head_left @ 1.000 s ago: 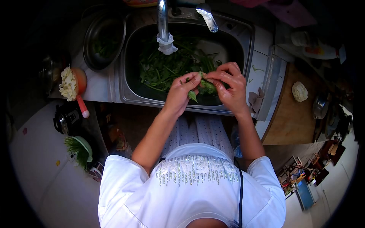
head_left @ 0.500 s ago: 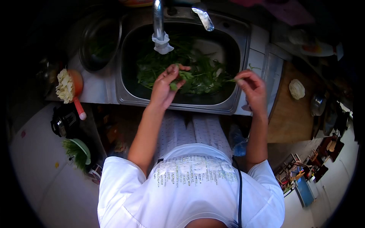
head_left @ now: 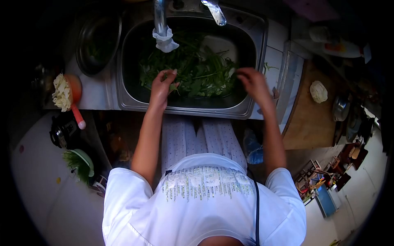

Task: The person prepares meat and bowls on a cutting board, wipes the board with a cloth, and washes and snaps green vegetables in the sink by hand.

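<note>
Leafy green stems (head_left: 197, 76) lie in water in the metal sink (head_left: 180, 107). My left hand (head_left: 161, 89) is over the sink's near left part, its fingers curled round a bit of the greens, with a leaf showing beside the fingertips. Near the sink's right rim, my right hand (head_left: 255, 85) has its fingertips drawn together. It is slightly smeared by motion, and what it pinches, if anything, does not show.
A faucet (head_left: 161, 20) wrapped in white cloth reaches over the sink. To the left are a metal basin (head_left: 84, 65) and a red-handled scoop (head_left: 75, 91) of pale leaves. Scraps (head_left: 269, 66) lie right of the sink; a pale cabbage piece (head_left: 318, 92) sits on the wooden board (head_left: 305, 127).
My left hand has moved left and shows less of the greens than before. My right hand has shifted left over the sink's edge; the stem it pinched no longer shows. The view has shifted slightly.
</note>
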Demonstrator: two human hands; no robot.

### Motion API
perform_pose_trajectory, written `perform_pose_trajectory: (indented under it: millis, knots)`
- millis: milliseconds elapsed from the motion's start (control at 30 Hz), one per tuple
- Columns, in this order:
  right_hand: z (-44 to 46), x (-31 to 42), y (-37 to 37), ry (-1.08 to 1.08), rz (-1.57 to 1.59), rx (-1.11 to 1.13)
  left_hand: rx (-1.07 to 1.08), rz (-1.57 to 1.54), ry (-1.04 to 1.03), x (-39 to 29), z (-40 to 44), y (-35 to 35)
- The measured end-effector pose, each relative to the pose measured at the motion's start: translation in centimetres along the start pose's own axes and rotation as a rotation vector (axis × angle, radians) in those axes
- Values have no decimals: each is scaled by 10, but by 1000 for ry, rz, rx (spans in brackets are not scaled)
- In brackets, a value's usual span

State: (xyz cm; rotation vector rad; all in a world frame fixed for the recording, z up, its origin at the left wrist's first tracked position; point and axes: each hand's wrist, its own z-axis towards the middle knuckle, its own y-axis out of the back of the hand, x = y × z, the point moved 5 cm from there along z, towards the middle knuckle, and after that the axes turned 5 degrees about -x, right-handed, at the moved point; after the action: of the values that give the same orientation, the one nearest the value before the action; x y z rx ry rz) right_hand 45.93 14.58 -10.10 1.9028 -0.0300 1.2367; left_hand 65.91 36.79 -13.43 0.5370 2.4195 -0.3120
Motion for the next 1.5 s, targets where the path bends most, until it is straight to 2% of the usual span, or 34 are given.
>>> perform_pose_trajectory:
  millis: [33, 100, 133, 200, 233, 300, 333, 400, 433, 500, 567, 633, 667, 733, 800, 867, 967, 1133, 1233, 1367, 1500]
  knots:
    - [6, -4, -22, 63, -145, 107, -10, 59, -33, 3, 4, 0]
    - [21, -46, -62, -72, -463, 152, -22, 123, -60, 12, 10, 1]
    - [29, -60, -80, -73, -462, 155, -20, 160, -77, 16, 14, -1]
    - [38, -86, -99, -309, -593, 49, -24, 195, -93, 26, 24, -3]
    - [37, -90, -110, -306, -591, 52, 2, 203, -40, 35, 30, -5]
    - [34, -85, -133, -157, -729, 350, 64, 190, 47, 43, 31, -12]
    - [40, -87, -127, -154, -732, 350, 63, 186, 46, 45, 34, -13]
    - [58, -86, -88, -314, -577, 134, 93, 208, -18, 47, 37, -17]
    - [63, -79, -81, -240, -425, 138, 89, 206, -20, 47, 37, -20]
    - [64, -47, -69, -244, -313, 170, 145, 238, -174, 28, 26, -35]
    - [58, -30, -64, -241, -203, 204, 165, 266, -218, 15, 17, -47]
    - [48, -22, -69, -351, 319, 262, 188, 381, -286, 6, 13, -55]
    - [45, -14, -66, -349, 321, 263, 186, 383, -287, 1, 12, -56]
    - [37, 4, -62, -484, 592, 374, 119, 600, -844, -30, -4, -65]
    - [35, 24, -54, -450, 598, 398, 146, 544, -896, -43, -13, -72]
    - [34, 38, -50, -417, 604, 420, 291, 613, -971, -48, -20, -82]
    - [35, 53, -47, -329, 625, 436, 326, 772, -925, -54, -24, -82]
    - [34, 76, -29, -104, 324, 314, 335, 815, -1005, -72, -44, -83]
    - [32, 93, -20, -52, 252, 294, 344, 849, -1033, -76, -48, -82]
    - [33, 89, -20, -52, 191, 345, 351, 914, -1100, -80, -56, -81]
    - [32, 83, -27, -124, 354, 421, 349, 952, -1140, -86, -65, -81]
